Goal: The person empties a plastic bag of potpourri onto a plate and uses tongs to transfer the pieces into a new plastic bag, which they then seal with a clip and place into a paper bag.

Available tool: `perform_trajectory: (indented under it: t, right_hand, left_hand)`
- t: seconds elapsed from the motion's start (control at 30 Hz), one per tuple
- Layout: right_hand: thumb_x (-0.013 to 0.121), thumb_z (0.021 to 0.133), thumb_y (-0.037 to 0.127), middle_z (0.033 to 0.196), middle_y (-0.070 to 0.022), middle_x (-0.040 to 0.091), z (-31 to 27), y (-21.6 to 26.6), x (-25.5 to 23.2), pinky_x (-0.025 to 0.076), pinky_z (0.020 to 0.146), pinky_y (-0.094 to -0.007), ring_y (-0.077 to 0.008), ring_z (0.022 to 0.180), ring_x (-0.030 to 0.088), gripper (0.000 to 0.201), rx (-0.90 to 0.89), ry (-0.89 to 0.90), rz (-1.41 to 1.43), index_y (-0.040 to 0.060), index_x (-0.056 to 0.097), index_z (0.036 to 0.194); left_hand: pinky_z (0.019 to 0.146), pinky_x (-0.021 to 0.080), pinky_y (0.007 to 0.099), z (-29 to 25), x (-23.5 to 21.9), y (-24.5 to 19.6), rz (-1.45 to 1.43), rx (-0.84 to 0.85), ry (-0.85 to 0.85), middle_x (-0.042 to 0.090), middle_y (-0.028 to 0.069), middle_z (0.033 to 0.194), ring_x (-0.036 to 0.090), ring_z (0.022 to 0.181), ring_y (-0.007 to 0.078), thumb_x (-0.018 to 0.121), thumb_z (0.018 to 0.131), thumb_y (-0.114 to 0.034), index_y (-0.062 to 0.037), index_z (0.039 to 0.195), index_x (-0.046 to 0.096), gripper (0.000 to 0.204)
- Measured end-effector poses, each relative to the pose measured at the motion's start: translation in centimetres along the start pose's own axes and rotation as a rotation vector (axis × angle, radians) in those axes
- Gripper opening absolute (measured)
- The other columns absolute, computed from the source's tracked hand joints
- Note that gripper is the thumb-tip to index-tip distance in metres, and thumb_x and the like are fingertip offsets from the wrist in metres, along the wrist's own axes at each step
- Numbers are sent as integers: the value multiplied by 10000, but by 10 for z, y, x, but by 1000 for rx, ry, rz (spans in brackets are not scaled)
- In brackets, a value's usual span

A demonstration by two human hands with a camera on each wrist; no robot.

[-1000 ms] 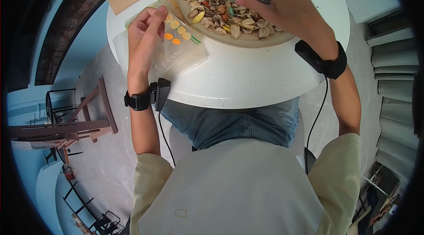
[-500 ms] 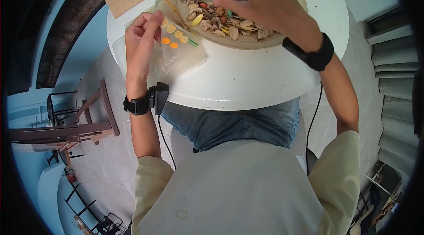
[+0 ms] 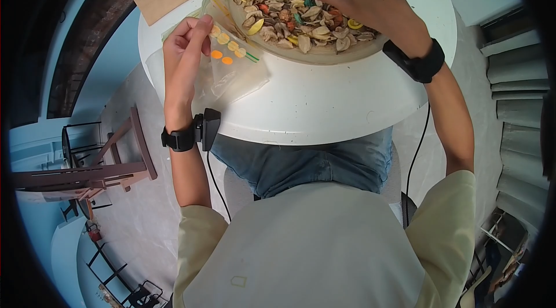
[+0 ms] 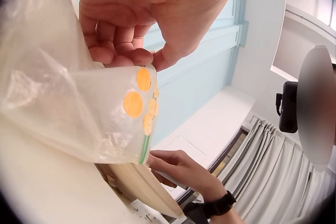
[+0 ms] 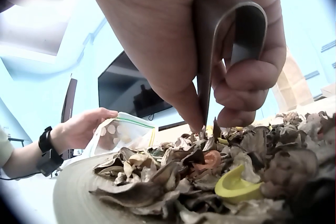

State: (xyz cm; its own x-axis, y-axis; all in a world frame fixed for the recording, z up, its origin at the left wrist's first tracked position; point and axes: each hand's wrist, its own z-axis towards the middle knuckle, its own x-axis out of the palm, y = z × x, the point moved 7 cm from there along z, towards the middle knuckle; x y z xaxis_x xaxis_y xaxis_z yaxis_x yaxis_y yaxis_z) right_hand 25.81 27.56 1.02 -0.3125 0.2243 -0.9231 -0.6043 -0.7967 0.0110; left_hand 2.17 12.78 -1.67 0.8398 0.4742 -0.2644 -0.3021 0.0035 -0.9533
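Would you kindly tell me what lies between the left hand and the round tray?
In the head view, a dotted plastic bag lies there, pinched by the left hand.

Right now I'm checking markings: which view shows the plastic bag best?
Left wrist: the plastic bag is large and close, its orange dots and green strip clear. The head view shows it smaller, from above; the right wrist view, in the background.

I see 2 arms [image 3: 188,177] stretched forward: the left hand [image 3: 185,50] pinches, thumb against forefinger; the right hand [image 3: 376,6] angles inward, back uppermost, fingers curled in a grip.
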Motion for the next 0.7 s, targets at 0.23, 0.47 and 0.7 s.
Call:
perform_trajectory:
  t: [0.23,0.47,0.7]
  right_hand:
    - [592,872,583,731,-118,661,-17,20,-49,501,683,-380,-252,724,648,580,-23,-129,322,72,686,1130]
    - [607,879,539,704,-135,659,-2,-4,-3,496,652,-382,-277,659,636,508,-32,54,56,83,716,1073]
    - [622,878,516,703,-124,650,-8,5,-21,487,674,-368,-270,680,629,459,-66,-64,100,107,726,1060]
  left_hand:
    - [570,320,197,1,2,2,-10,10,16,495,-52,607,426,573,39,640,914,-283,-81,746,597,266]
    - [570,322,198,2,3,1,-4,10,16,496,-52,608,426,575,39,641,914,-282,-79,740,597,271]
    - [570,322,201,1,2,0,-8,15,14,489,-53,604,424,580,38,642,915,-296,-77,734,595,288]
